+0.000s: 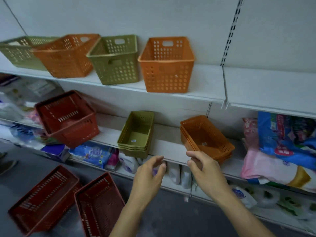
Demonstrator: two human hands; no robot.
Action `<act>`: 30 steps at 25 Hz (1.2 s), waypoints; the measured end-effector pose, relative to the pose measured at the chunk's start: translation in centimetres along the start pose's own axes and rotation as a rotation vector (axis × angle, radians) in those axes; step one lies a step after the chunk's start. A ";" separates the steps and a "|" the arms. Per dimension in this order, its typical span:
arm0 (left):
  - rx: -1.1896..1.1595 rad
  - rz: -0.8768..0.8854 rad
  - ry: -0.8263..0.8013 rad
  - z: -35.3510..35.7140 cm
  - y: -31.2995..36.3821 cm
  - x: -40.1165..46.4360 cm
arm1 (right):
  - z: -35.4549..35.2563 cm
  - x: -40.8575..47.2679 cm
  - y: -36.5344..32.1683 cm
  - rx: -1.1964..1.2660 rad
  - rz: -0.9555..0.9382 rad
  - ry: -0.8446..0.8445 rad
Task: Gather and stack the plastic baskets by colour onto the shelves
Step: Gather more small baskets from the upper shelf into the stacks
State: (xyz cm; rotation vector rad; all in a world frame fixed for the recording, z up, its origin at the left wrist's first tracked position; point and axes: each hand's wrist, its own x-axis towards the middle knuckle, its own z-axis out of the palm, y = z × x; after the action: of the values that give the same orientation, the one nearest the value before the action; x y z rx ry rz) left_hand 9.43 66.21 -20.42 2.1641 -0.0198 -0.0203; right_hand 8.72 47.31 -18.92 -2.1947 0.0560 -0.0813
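On the upper shelf point(205, 82) stand tall baskets in a row: green point(18, 52), orange point(66, 55), green point(116, 60), orange point(166, 65). The middle shelf point(171, 146) carries a dark red basket stack point(68, 117), a stack of small green baskets point(136, 132) and a stack of small orange baskets point(205, 135). Two dark red baskets point(42, 199) point(99, 206) lie on the floor. My left hand point(150, 171) and my right hand point(203, 166) hover empty, fingers apart, in front of the middle shelf between the small stacks.
Packaged goods fill the right of the middle shelf point(282, 147) and the lower shelf point(95, 153). More bagged items crowd the far left point(15, 106). A person's shoe point(6, 165) shows at the left edge on the grey floor.
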 end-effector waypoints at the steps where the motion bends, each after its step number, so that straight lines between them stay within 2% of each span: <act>1: -0.009 0.017 0.020 -2.4 -0.2 0.5 | 0.5 0.6 -1.7 0.007 -0.039 0.031; 5: -0.056 0.090 0.098 -11.3 -0.5 3.9 | 1.6 4.6 -8.6 0.059 -0.129 0.205; 11: -0.082 0.197 0.131 -22.9 1.6 11.0 | -0.4 12.5 -17.3 0.142 -0.070 0.492; 14: -0.128 0.216 0.168 -26.4 3.1 15.4 | -3.5 16.4 -18.9 -0.067 0.016 0.682; 15: -0.155 0.206 0.182 -27.1 3.7 16.9 | -4.6 17.6 -19.2 -0.174 0.067 0.679; 17: -0.218 0.150 0.199 -27.8 4.9 20.0 | -6.5 20.4 -19.8 -0.248 0.214 0.564; 20: -0.325 0.030 0.165 -27.6 6.3 23.3 | -8.3 23.4 -20.3 -0.036 0.440 0.334; 23: -0.332 -0.001 0.126 -27.0 6.9 25.3 | -8.7 25.2 -20.0 -0.039 0.479 0.205; 27: -0.327 0.029 0.150 -26.4 6.1 27.1 | -8.7 26.5 -19.4 -0.153 0.371 0.367; 30: -0.340 0.042 0.142 -26.6 5.5 27.2 | -9.1 26.6 -21.5 -0.169 0.263 0.494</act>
State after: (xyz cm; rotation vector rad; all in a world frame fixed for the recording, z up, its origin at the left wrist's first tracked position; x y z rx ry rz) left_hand 37.23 84.54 -1.17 1.8200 0.0187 0.1447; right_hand 34.70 50.63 4.86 -2.2653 0.6458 -0.4829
